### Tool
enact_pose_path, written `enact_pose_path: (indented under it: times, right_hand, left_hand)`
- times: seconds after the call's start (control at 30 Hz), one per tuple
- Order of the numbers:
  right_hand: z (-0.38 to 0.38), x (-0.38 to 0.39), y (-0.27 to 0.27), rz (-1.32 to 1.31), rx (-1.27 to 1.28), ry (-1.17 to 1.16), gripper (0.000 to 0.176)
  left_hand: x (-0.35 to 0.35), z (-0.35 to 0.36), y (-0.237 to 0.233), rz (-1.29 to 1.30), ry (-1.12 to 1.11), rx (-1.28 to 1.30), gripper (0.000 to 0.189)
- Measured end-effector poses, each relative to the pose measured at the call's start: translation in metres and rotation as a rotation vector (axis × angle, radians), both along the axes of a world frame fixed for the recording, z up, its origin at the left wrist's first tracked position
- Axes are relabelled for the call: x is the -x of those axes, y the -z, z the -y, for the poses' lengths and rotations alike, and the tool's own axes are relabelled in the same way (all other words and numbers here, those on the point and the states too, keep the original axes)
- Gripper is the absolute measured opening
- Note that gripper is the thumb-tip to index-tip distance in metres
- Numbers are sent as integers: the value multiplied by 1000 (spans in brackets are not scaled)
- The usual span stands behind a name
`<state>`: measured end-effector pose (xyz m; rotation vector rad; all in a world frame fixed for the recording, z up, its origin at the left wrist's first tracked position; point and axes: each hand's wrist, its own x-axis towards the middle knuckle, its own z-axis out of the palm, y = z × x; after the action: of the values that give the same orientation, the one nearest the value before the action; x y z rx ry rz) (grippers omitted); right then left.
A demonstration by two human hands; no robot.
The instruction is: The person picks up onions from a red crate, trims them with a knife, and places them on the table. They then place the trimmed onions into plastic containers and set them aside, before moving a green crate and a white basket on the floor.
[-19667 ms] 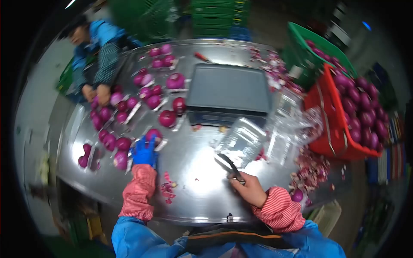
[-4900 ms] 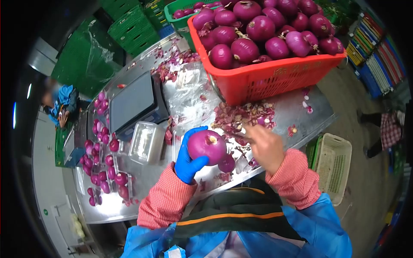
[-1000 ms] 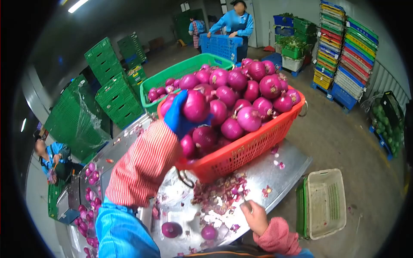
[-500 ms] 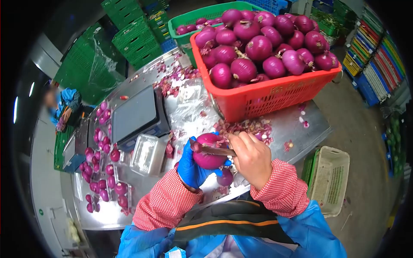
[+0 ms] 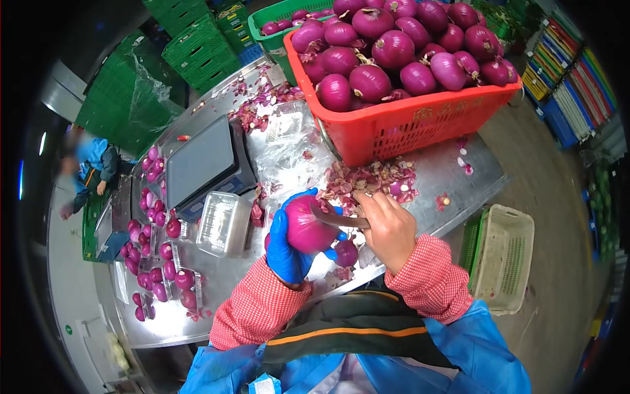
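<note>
My left hand (image 5: 287, 244), in a blue glove, is wrapped round a large red onion (image 5: 306, 226) above the table's front edge. In my bare right hand (image 5: 387, 230) is a knife (image 5: 341, 220), its dark blade lying across the onion's upper right side. My right fingers close round the handle, which they mostly hide. Another red onion (image 5: 345, 253) lies on the table just below the held one. Behind my hands, a heap of onion skins (image 5: 374, 184) is spread at the foot of the red crate.
A red crate (image 5: 400, 134) heaped with onions stands at the back right. A scale (image 5: 207, 164) and clear plastic trays (image 5: 223, 223) are on the metal table (image 5: 164, 328), with packed onions to the left. An off-white basket (image 5: 504, 262) sits at right. Another person (image 5: 92, 157) is far left.
The held onion has turned, and its stem end no longer shows at the left. The blade has shifted from its left end to its upper right side. The view has shifted slightly.
</note>
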<state>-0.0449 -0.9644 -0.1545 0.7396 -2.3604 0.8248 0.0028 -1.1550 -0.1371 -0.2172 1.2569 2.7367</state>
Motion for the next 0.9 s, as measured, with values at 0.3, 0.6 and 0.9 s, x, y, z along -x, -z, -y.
enact_pose_path:
  times: [0.3,0.6,0.9]
  right_hand:
    - [-6,-5,7,83,-35,17,41]
    - [2,3,11,165,-25,61,35]
    - [8,1,-17,574,459,-294,36]
  left_hand:
    - [3,-1,19,20,-39,90,81]
    - [4,0,23,3,-103,114,78]
    - [5,9,14,-42,43,104,70]
